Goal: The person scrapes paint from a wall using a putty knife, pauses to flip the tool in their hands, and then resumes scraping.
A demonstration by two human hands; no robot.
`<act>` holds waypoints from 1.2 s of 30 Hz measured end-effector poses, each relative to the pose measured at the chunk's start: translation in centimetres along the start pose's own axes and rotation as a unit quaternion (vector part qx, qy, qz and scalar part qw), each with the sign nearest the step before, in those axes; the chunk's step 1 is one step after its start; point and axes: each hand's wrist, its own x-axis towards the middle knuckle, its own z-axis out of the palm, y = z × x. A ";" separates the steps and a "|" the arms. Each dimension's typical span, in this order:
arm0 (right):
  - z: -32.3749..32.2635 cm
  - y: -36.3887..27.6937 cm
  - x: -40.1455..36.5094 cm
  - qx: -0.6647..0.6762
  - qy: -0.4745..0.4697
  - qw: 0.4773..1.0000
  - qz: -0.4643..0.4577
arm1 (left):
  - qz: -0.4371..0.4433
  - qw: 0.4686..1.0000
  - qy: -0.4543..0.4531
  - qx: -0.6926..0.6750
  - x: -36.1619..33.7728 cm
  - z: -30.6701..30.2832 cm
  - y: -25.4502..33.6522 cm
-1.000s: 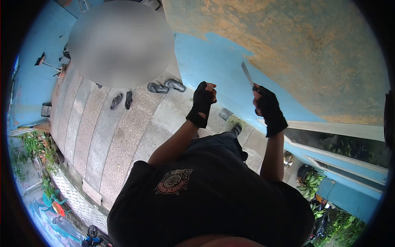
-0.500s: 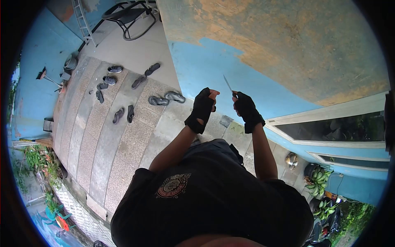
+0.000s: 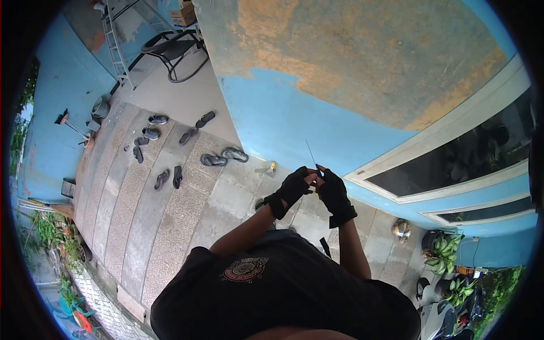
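Note:
My right hand (image 3: pixel 331 192), in a black fingerless glove, is closed around the handle of a thin-bladed knife (image 3: pixel 310 152). The blade points up and away from me, seen nearly edge-on, and the handle is mostly covered by my fingers. My left hand (image 3: pixel 296 187), gloved the same way, meets the right at the base of the blade. Its fingers are bent and closed there; whether they grip the knife or something small cannot be made out. Ahead of both hands is a blue wall (image 3: pixel 272 110) with a large patch of bare, stripped surface.
On the paving by the wall lies a yellow-handled tool (image 3: pixel 272 166). Pairs of sandals (image 3: pixel 224 157) and shoes (image 3: pixel 157 119) are scattered to the left. A window (image 3: pixel 447 153) is at the right, with potted plants (image 3: pixel 439 251) below. A ladder (image 3: pixel 116 51) and rocking chair (image 3: pixel 173 51) stand farther back.
My hands were apart and have come together at the knife's base, lower in view. The blade has turned more edge-on. My view has shifted, showing more window and floor by the wall.

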 end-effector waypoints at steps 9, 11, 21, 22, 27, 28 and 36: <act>0.4 3.3 -7.3 0.113 0.044 0.993 -0.002 | 0.030 0.999 -0.024 0.007 -4.9 3.5 -2.7; 0.6 2.8 -8.4 -0.016 0.061 0.996 -0.057 | 0.083 0.992 -0.020 0.087 -5.2 3.3 -3.2; 2.2 0.3 -9.3 0.087 0.116 0.989 0.039 | 0.098 0.979 0.069 0.163 -6.6 1.1 2.0; 2.8 0.1 -8.9 0.087 0.118 0.988 0.041 | 0.097 0.980 0.066 0.163 -6.8 0.2 2.2; 7.3 -2.2 -5.6 0.074 0.129 0.988 0.043 | 0.180 0.917 0.103 0.342 -7.3 -6.9 3.8; 8.5 -2.9 -4.9 0.082 0.134 0.986 0.055 | 0.177 0.917 0.100 0.342 -7.3 -8.6 4.0; 17.3 -6.3 0.4 0.144 0.094 0.985 0.004 | 0.287 0.917 0.065 0.270 -8.3 -18.5 8.1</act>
